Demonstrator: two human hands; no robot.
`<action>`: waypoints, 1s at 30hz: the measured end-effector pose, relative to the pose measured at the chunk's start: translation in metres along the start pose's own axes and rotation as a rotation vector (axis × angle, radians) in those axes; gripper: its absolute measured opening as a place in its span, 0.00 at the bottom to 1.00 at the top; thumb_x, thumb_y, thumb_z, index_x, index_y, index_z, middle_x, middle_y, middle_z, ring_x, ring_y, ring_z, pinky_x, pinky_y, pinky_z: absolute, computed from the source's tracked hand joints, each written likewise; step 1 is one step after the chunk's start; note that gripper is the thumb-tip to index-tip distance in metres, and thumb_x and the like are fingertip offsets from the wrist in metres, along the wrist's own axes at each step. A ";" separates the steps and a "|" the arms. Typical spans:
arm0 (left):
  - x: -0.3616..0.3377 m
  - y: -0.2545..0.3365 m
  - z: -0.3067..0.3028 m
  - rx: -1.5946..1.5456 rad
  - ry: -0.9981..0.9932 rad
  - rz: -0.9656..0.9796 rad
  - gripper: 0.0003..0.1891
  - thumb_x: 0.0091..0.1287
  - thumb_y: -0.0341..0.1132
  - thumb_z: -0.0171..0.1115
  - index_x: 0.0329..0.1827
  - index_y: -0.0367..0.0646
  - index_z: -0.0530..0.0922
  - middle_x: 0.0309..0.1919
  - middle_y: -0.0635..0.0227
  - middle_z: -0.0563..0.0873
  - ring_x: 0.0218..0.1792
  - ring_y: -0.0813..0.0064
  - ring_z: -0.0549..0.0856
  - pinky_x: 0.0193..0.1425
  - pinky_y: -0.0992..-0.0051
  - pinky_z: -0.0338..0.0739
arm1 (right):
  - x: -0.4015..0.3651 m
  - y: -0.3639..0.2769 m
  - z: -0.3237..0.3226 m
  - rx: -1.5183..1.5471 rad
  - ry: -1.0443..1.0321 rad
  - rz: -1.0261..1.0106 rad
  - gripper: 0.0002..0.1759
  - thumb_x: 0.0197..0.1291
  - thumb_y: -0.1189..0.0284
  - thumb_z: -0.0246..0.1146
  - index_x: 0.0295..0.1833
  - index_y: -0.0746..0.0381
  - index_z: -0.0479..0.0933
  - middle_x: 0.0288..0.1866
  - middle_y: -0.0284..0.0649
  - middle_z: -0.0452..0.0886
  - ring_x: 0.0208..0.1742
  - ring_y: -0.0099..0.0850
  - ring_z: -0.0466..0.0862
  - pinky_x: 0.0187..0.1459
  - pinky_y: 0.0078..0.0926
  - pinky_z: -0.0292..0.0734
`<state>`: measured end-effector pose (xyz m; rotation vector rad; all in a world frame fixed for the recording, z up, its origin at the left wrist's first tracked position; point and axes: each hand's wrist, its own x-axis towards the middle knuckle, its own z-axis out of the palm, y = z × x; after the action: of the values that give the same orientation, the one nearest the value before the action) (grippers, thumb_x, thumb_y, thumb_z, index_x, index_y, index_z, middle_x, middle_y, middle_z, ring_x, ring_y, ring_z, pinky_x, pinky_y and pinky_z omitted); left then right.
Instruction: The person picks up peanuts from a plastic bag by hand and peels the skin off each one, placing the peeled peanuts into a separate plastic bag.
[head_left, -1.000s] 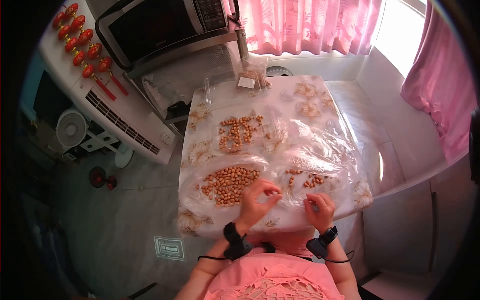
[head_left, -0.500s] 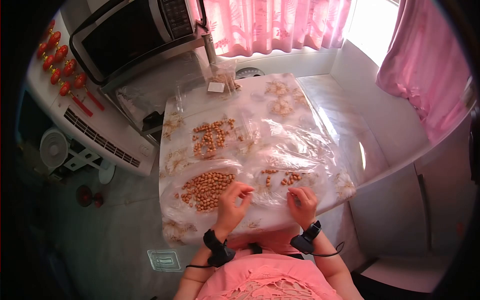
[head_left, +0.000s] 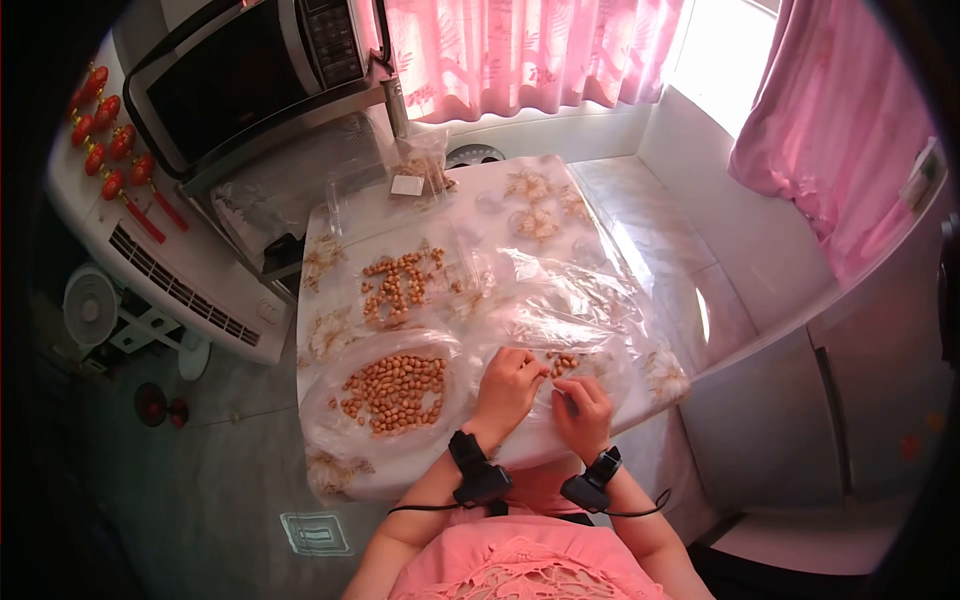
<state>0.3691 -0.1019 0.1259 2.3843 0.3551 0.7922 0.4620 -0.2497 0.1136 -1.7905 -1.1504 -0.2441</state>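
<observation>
My left hand is over the right-hand clear plastic bag, its fingers bent and pressed together. Close beside it, my right hand has curled fingers, the tips almost meeting those of the left. Whatever they hold, if anything, is too small to make out. Just beyond the fingertips, a few brown nuts, peanut-like, lie on this bag. A larger heap of nuts rests on another clear plastic bag left of my left hand. Farther back, loose nuts are spread on clear plastic.
A flowered cloth covers the table. At its back stands a clear bag with a white label and brown contents. A microwave on a rack is at the back left, a pink curtain behind. Grey cabinets are at right.
My left hand has moved right, from beside the large heap to the smaller group of nuts. My hands are now close together, and the view has shifted slightly.
</observation>
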 end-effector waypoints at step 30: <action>-0.058 -0.007 -0.046 -1.098 -0.036 -0.519 0.17 0.88 0.45 0.50 0.53 0.40 0.77 0.41 0.72 0.82 0.41 0.81 0.80 0.49 0.77 0.78 | -0.003 0.002 0.001 -0.011 -0.019 0.003 0.08 0.58 0.82 0.71 0.43 0.62 0.85 0.39 0.43 0.87 0.36 0.39 0.87 0.39 0.34 0.83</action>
<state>0.2951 -0.0999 0.1251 1.1996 0.3666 0.4882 0.4616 -0.2508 0.1099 -1.8071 -1.1620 -0.2322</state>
